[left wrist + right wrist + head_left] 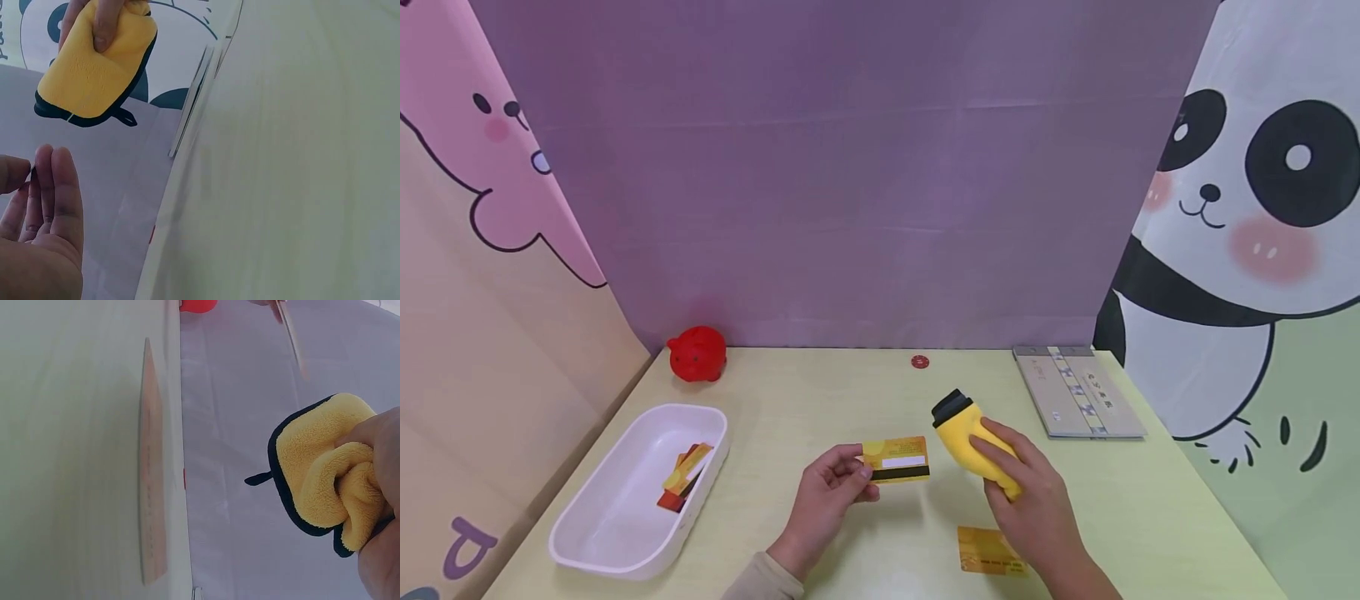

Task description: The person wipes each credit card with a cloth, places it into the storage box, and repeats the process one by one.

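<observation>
My left hand (831, 500) pinches a gold bank card (913, 448) by its left edge, above the table. The card's back, with a black stripe and a white strip, faces the head camera. To its right, my right hand (1033, 508) grips a folded yellow cleaning cloth (312, 469) with black edging and a small black loop. The cloth is bunched between fingers and thumb, its black-edged end pointing up and left, a short gap from the card. Below the right hand, a second gold card (981, 552) lies on the table, partly hidden by that hand.
On the left stands a white plastic basket (617, 425) with several cards (688, 471) inside. A red piggy bank (697, 354) sits at the back left corner. A red chip (920, 362) lies at the back edge, and a grey booklet (1075, 400) at the back right.
</observation>
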{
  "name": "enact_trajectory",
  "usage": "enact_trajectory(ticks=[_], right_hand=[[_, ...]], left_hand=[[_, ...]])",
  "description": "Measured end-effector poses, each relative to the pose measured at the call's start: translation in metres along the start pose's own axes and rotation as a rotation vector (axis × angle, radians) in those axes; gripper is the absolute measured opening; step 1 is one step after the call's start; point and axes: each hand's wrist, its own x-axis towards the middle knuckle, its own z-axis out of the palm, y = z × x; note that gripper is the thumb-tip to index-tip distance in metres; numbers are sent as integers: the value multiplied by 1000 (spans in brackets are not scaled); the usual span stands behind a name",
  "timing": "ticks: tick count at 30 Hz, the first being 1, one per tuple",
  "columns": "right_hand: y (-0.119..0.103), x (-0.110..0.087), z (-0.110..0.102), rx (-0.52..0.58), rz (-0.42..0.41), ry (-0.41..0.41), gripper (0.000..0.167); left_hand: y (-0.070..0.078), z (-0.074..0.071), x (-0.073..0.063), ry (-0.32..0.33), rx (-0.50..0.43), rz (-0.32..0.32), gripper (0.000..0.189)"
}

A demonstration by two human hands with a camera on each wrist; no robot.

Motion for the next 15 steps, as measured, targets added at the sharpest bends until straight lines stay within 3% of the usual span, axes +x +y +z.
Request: enact_trajectory(ticks=[7, 15], right_hand=[[-5, 0, 0, -33, -33, -29, 67], [-11, -4, 5, -100, -200, -116, 71]], left_hand=[[1, 2, -2, -46, -30, -2, 51], [0, 5, -4, -106, -47, -16, 51]])
